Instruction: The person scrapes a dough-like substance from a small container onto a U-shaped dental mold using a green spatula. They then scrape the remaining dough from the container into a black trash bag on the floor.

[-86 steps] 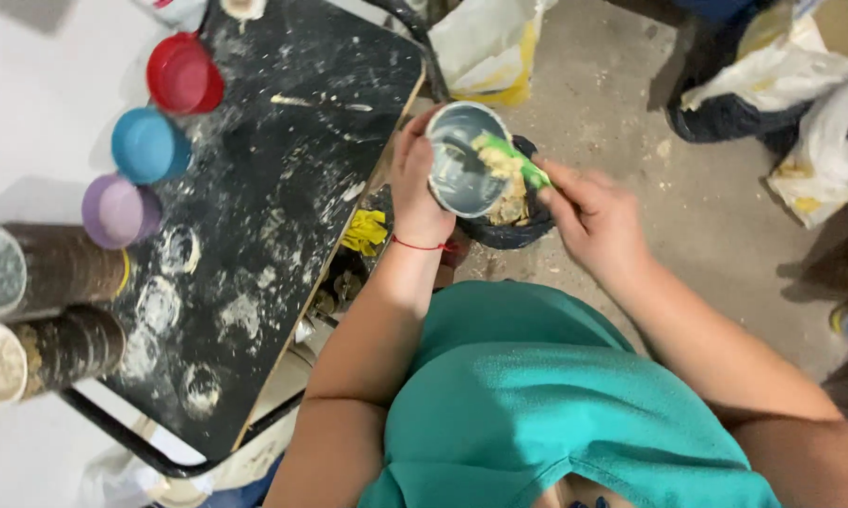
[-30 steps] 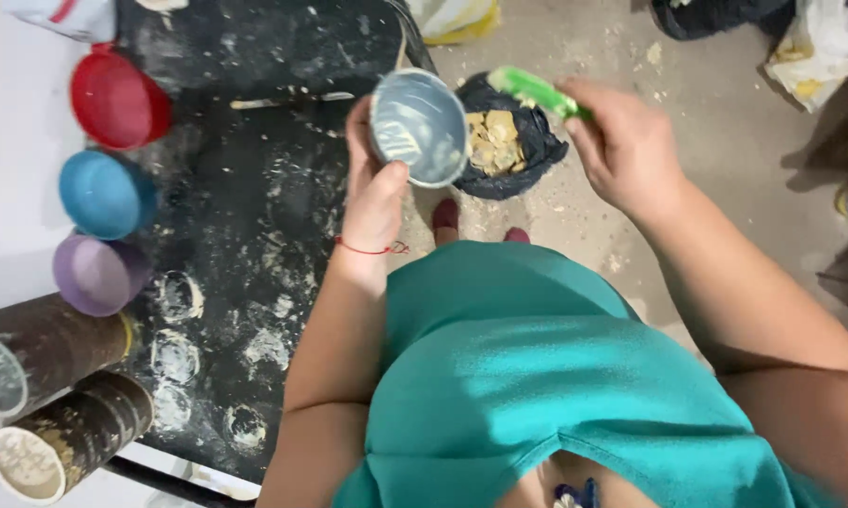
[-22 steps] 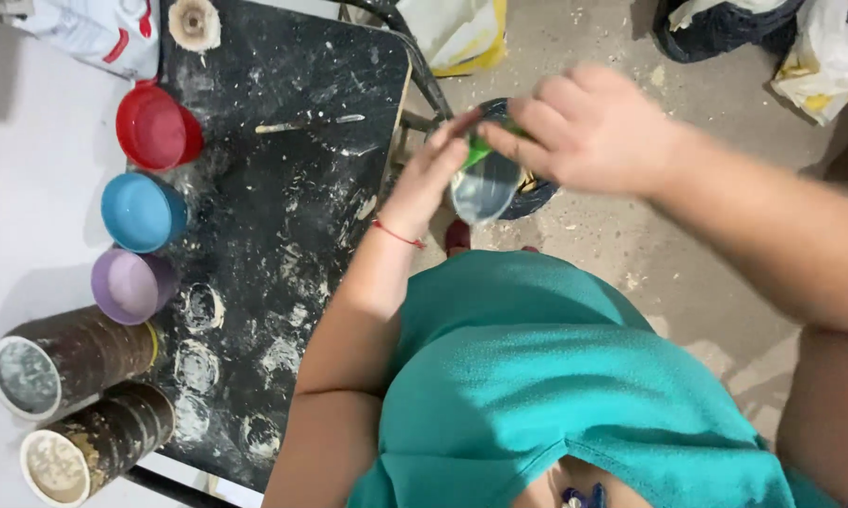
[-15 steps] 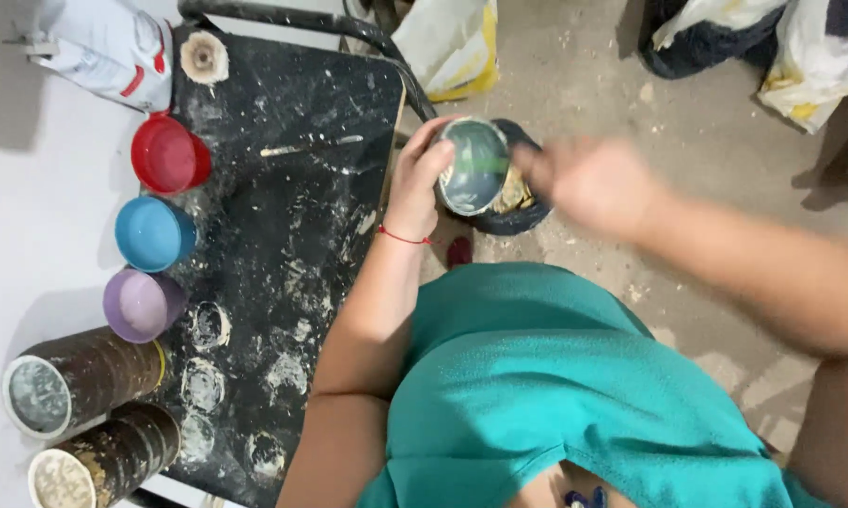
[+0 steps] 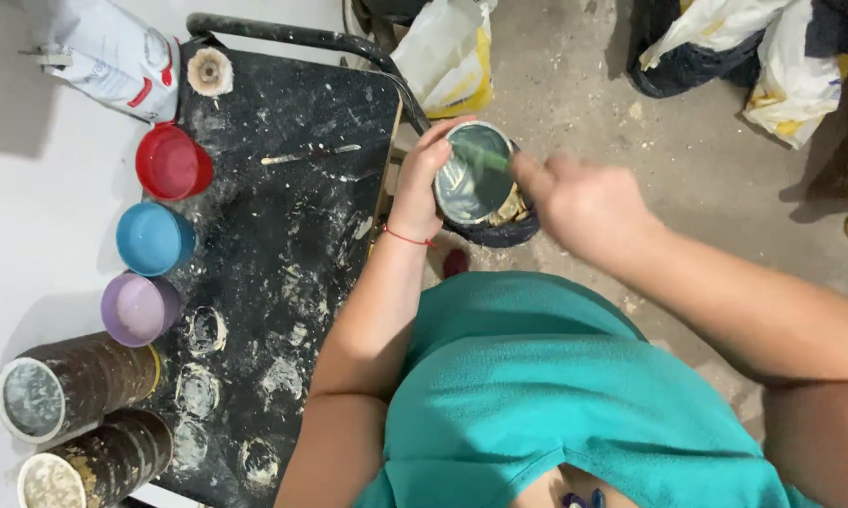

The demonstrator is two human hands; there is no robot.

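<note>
The person's left hand (image 5: 422, 179) is wrapping its grip around the side of a small metal tin (image 5: 474, 173), holding it up beyond the right edge of the black surface (image 5: 283, 245) and above a dark bowl (image 5: 504, 226) that is sitting on the concrete floor (image 5: 631, 141). The tin's open mouth is facing the camera and its inside is looking wet and grey. A thin red string is circling the left wrist. The right hand (image 5: 588, 202) is blurring with motion just to the right of the tin; its grip is clenching a green stick (image 5: 485, 158) whose far end is lying inside the tin. Pale crumbly matter is showing in the bowl just under the tin's rim.

On the speckled surface, a red cup (image 5: 172, 162), a blue cup (image 5: 153, 238) and a purple cup (image 5: 138, 308) are standing in a column along the left edge, each apart from the next. Below them two dark cylinders (image 5: 76, 386) are lying on their sides, open ends facing left. A thin stick (image 5: 311, 153) is lying near the top. Pale rings of dried residue are dotting the lower half of the surface. Crumpled bags (image 5: 772, 56) are resting on the floor at the upper right.
</note>
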